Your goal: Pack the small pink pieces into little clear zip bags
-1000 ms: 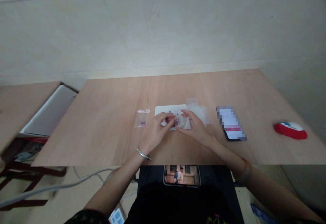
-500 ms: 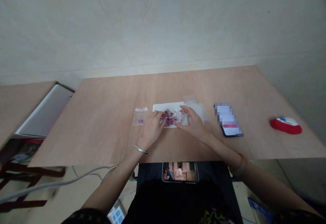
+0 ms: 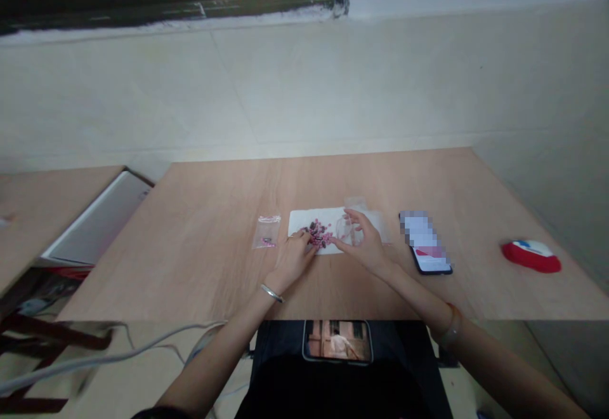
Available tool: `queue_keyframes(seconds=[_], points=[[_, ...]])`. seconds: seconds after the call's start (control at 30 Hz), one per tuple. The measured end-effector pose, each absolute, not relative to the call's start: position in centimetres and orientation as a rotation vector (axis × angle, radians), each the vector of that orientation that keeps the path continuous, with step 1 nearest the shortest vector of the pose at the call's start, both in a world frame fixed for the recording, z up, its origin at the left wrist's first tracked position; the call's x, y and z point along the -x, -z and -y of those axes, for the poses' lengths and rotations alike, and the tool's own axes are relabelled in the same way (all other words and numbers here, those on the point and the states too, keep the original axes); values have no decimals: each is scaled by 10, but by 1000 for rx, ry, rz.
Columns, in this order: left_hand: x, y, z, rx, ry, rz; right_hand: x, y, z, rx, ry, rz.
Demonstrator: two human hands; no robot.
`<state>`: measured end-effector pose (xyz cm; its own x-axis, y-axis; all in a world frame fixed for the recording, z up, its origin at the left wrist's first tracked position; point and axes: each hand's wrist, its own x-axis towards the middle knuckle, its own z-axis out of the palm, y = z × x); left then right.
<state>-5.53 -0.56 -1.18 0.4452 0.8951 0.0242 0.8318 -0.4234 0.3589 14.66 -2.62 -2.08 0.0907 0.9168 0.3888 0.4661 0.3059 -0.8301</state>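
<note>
A pile of small pink and dark beads lies on a white sheet in the middle of the wooden table. My left hand rests at the near left edge of the pile, its fingertips touching or almost touching the beads. My right hand curves around a small clear container, just right of the pile. Its fingers seem to hold that container, though the clear edges are faint. A small clear zip bag with a few pink bits lies left of the sheet.
A clear plastic sheet lies behind my right hand. A phone with a pixelated screen and a red and white computer mouse lie to the right. A second phone sits on my lap, below the table edge.
The view has tilted up. My left hand has moved back slightly from the beads, and the right hand with the clear container has shifted slightly right. The bead pile shows more fully.
</note>
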Motion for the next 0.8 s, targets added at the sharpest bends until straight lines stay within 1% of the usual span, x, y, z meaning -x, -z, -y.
queue_keyframes(seconds=[0.23,0.47,0.63,0.8], points=[[49,16,23,-2367,-379,-1606,-148,8,25,1278,-493,1570],[53,42,25,-2233,-656,-1528,-132,-5,22,1236,-467,1551],[52,68,20,-2067,-873,-1519,-116,-8,30,1263,-493,1426],[48,75,24,-2018,-949,-1586,-113,-1,51,1313,-557,1217]])
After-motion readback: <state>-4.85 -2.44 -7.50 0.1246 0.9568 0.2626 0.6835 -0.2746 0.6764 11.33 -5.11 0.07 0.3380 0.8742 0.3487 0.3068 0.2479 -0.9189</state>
